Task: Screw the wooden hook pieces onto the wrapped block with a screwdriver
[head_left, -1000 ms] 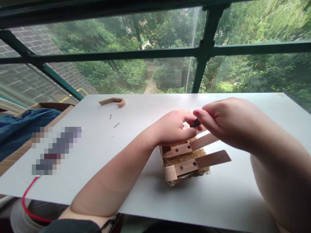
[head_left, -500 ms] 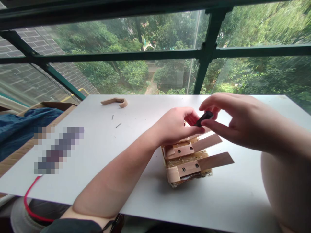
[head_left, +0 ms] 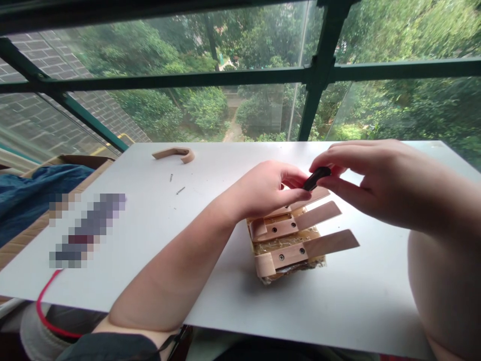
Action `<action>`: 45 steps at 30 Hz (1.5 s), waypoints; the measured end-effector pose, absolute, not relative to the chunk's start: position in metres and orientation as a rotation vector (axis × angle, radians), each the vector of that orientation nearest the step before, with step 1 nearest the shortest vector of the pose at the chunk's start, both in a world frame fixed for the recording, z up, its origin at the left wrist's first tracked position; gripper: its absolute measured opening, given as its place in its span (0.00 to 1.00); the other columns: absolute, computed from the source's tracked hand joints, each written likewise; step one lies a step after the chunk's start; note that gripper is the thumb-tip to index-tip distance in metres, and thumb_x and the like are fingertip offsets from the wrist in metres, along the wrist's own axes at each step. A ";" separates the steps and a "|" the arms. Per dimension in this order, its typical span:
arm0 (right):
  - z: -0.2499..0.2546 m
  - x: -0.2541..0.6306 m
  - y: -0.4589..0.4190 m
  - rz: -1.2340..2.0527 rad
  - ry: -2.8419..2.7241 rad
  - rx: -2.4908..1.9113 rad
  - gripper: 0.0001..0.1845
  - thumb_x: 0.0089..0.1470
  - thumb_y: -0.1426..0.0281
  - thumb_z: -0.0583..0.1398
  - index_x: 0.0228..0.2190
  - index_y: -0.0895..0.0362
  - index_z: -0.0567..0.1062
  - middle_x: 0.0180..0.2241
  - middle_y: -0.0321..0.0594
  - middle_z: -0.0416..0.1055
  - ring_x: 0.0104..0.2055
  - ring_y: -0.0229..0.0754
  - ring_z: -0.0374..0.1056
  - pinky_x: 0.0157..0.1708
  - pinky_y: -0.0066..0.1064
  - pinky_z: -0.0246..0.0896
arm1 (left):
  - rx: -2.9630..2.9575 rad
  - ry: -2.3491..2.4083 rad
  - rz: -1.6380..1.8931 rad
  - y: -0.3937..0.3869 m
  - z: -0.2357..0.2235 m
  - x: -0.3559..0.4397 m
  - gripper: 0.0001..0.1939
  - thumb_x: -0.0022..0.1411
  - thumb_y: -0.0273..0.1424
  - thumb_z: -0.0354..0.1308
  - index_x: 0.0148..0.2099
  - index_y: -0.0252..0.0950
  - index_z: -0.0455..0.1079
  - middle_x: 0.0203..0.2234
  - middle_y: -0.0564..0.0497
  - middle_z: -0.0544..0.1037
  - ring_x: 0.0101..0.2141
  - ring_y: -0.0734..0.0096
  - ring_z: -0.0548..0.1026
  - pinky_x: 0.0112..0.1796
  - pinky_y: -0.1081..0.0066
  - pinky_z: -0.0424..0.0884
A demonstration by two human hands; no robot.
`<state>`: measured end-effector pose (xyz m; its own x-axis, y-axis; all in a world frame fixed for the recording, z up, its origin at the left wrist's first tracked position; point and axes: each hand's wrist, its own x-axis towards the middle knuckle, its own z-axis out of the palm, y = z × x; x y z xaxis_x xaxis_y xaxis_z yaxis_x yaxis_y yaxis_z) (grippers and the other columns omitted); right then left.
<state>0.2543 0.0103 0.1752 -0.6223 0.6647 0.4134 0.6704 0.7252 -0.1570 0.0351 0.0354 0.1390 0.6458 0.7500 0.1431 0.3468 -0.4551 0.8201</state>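
Note:
My right hand (head_left: pixel 361 183) pinches the upper end of a stubby black screwdriver (head_left: pixel 317 178); only its handle shows. At the handle's lower end, my left hand (head_left: pixel 263 190) has its thumb and fingers closed around the tool, and they hide its shaft and tip. Beneath both hands lies a block wrapped in clear yellowish film (head_left: pixel 285 241). Hook-shaped wooden strips lie across it side by side. The nearest wooden strip (head_left: pixel 291 254) and the one behind it each have two dark screws in them. My left hand partly covers the farther strips.
A loose wooden hook (head_left: pixel 173 153) lies at the back left of the white table (head_left: pixel 158 250). Near it are two loose screws (head_left: pixel 181 190). A blurred-out object (head_left: pixel 90 230) with a red cord (head_left: pixel 42 306) is at left, beside a cardboard box (head_left: pixel 71 163) holding blue cloth. Windows stand behind.
The view has shifted slightly, so the table and block appear a little higher and farther left. Both hands stay at the screwdriver, whose handle shows slightly more between them.

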 end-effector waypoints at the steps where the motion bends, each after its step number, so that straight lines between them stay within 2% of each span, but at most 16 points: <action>1: 0.175 0.254 0.010 -0.025 -2.477 -1.041 0.09 0.56 0.71 0.59 0.39 0.51 0.78 0.33 0.38 0.78 0.31 0.45 0.73 0.31 0.35 0.63 | 2.084 0.866 0.637 0.035 0.140 0.035 0.12 0.61 0.30 0.62 0.46 0.40 0.80 0.37 0.52 0.85 0.37 0.68 0.81 0.41 0.70 0.75; 6: 0.177 0.249 0.009 -0.027 -2.471 -1.107 0.08 0.57 0.69 0.59 0.38 0.52 0.78 0.32 0.40 0.77 0.29 0.45 0.71 0.29 0.35 0.60 | 2.279 0.961 0.670 0.030 0.145 0.035 0.10 0.62 0.31 0.61 0.45 0.42 0.80 0.38 0.54 0.85 0.40 0.67 0.80 0.44 0.69 0.73; 9: 0.179 0.245 0.008 -0.019 -2.467 -1.127 0.08 0.58 0.66 0.59 0.37 0.53 0.78 0.30 0.39 0.76 0.27 0.43 0.68 0.27 0.35 0.58 | 2.325 1.001 0.717 0.029 0.146 0.037 0.09 0.60 0.36 0.64 0.42 0.40 0.79 0.38 0.52 0.84 0.41 0.65 0.80 0.41 0.69 0.73; 13: 0.179 0.244 0.006 -0.056 -2.474 -1.153 0.08 0.59 0.65 0.58 0.37 0.53 0.77 0.30 0.40 0.76 0.27 0.44 0.67 0.27 0.35 0.57 | 2.194 1.028 0.842 0.029 0.142 0.040 0.14 0.55 0.40 0.68 0.40 0.37 0.76 0.35 0.50 0.83 0.37 0.67 0.80 0.37 0.70 0.74; 17: 0.179 0.243 0.005 -0.048 -2.458 -1.147 0.09 0.58 0.66 0.59 0.38 0.52 0.77 0.31 0.40 0.76 0.28 0.44 0.69 0.28 0.35 0.59 | 2.095 0.996 0.866 0.029 0.142 0.039 0.12 0.54 0.38 0.69 0.37 0.36 0.75 0.31 0.51 0.83 0.32 0.69 0.80 0.35 0.70 0.74; 24: 0.184 0.251 0.002 -0.102 -2.354 -1.015 0.11 0.56 0.67 0.62 0.42 0.49 0.77 0.34 0.39 0.77 0.30 0.45 0.72 0.31 0.38 0.64 | 2.049 1.031 0.804 0.027 0.148 0.034 0.12 0.53 0.38 0.70 0.35 0.37 0.76 0.31 0.51 0.83 0.32 0.68 0.79 0.34 0.69 0.73; 27: 0.184 0.256 0.000 -0.044 -2.359 -0.981 0.10 0.55 0.70 0.63 0.40 0.46 0.76 0.39 0.39 0.78 0.35 0.48 0.74 0.34 0.41 0.65 | 2.060 1.033 0.789 0.027 0.149 0.033 0.12 0.53 0.39 0.70 0.36 0.37 0.76 0.31 0.51 0.83 0.33 0.67 0.79 0.33 0.69 0.74; 30: 0.184 0.257 0.000 -0.044 -2.380 -0.959 0.09 0.55 0.70 0.63 0.39 0.47 0.76 0.39 0.39 0.78 0.35 0.49 0.74 0.33 0.41 0.65 | 2.052 1.007 0.763 0.027 0.149 0.033 0.11 0.54 0.38 0.69 0.37 0.38 0.77 0.32 0.51 0.83 0.33 0.67 0.79 0.34 0.69 0.74; 34: 0.186 0.252 0.002 -0.044 -2.422 -0.893 0.13 0.57 0.70 0.60 0.44 0.48 0.76 0.41 0.40 0.78 0.36 0.48 0.75 0.32 0.39 0.67 | 2.029 0.950 0.740 0.028 0.150 0.031 0.09 0.57 0.34 0.67 0.40 0.37 0.78 0.34 0.52 0.84 0.35 0.68 0.81 0.37 0.69 0.75; 39: 0.187 0.249 0.002 -0.122 -2.499 -0.868 0.17 0.57 0.75 0.59 0.47 0.51 0.77 0.44 0.42 0.77 0.36 0.45 0.75 0.30 0.33 0.65 | 2.028 0.895 0.702 0.030 0.151 0.029 0.08 0.59 0.31 0.65 0.41 0.36 0.78 0.35 0.51 0.84 0.35 0.69 0.81 0.40 0.70 0.75; 45: 0.182 0.253 0.003 -0.053 -2.471 -0.914 0.18 0.57 0.73 0.59 0.48 0.46 0.76 0.43 0.40 0.76 0.37 0.46 0.74 0.31 0.34 0.64 | 2.031 0.865 0.691 0.032 0.149 0.029 0.09 0.61 0.31 0.62 0.44 0.36 0.78 0.37 0.50 0.84 0.37 0.68 0.81 0.42 0.70 0.75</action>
